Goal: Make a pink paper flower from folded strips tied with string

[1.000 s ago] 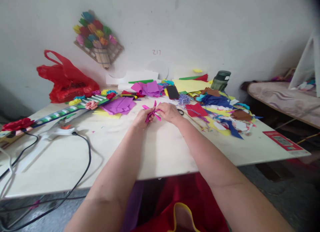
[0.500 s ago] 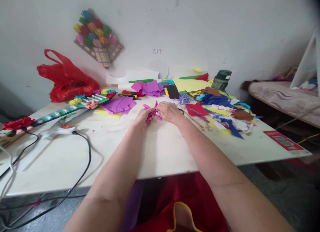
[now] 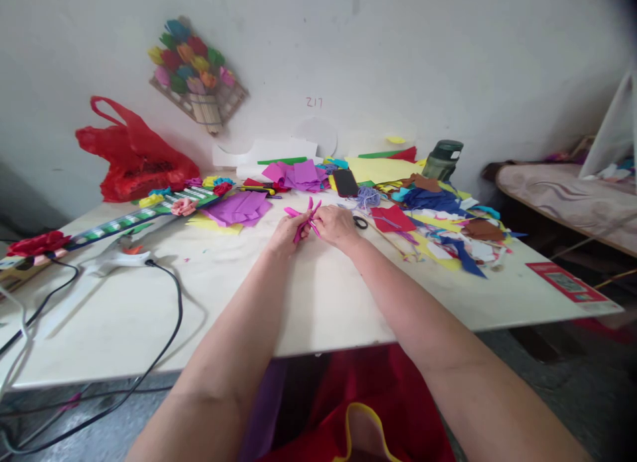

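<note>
A magenta paper piece with several narrow, petal-like strips [image 3: 301, 233] is held between my two hands, above the middle of the table [image 3: 328, 303]. My left hand [image 3: 286, 233] closes around its left side, with strips poking out past the fingers. Pinching its right side is my right hand [image 3: 338, 226], whose fingertips are partly hidden. Just right of that hand lies a black ring [image 3: 360, 222], perhaps a scissors handle or tape roll. Beyond the hands are stacked purple paper sheets [image 3: 239, 208].
At left are a white glue gun [image 3: 112, 261] with a black cord, a strip decorated with paper flowers [image 3: 119, 228] and a red plastic bag [image 3: 144, 163]. At right lie a phone [image 3: 345, 182], red paper [image 3: 392, 218], coloured scraps [image 3: 432, 200] and a green bottle [image 3: 442, 159].
The magenta strips have shifted and turned slightly between my fingers. My right hand has moved a little, and more of the black ring beside it shows.
</note>
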A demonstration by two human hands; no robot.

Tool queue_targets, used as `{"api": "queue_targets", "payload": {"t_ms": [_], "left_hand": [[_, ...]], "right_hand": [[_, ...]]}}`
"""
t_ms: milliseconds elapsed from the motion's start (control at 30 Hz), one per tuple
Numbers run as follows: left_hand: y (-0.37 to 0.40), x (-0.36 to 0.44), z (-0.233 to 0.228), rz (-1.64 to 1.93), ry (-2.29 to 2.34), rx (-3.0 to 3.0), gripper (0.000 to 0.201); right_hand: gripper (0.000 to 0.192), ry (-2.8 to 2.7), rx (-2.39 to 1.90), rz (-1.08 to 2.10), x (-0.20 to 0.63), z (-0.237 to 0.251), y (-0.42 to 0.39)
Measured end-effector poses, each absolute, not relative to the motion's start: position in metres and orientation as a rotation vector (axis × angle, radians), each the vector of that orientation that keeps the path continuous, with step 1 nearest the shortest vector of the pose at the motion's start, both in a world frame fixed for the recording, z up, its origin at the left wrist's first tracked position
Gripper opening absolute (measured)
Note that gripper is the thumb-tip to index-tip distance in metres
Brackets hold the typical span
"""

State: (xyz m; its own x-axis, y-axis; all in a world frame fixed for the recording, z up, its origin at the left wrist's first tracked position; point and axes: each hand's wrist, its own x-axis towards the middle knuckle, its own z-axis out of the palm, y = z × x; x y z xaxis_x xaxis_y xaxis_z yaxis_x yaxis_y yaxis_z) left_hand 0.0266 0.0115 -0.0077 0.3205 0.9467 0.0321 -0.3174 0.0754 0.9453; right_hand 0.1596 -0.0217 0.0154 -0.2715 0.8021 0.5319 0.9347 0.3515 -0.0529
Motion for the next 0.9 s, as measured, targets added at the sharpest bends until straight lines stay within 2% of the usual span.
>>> {"api": "queue_targets", "payload": {"t_ms": [133,367,667,900], "left_hand": [[0.009,0.030,-0.008,1.130,0.718,1.119,0.029],[0.008,0.031,-0.008,1.172,0.736,1.192,0.031],[0.009,0.029,-0.009,1.193,0.758,1.179,0.034],[0.009,0.030,-0.009,1.177,0.772,1.198,0.031]], "right_hand": [[0.022,-1.944,-1.594,-0.243,0.155,0.013,-0.021],[0.018,-1.702,-1.637,0.189,0.153,0.008,-0.013],[0.027,-2.065,-1.576,-0.208,0.155,0.013,-0.022],[0.029,-2.250,-1.486,-0.327,0.163,0.015,-0.020]]}}
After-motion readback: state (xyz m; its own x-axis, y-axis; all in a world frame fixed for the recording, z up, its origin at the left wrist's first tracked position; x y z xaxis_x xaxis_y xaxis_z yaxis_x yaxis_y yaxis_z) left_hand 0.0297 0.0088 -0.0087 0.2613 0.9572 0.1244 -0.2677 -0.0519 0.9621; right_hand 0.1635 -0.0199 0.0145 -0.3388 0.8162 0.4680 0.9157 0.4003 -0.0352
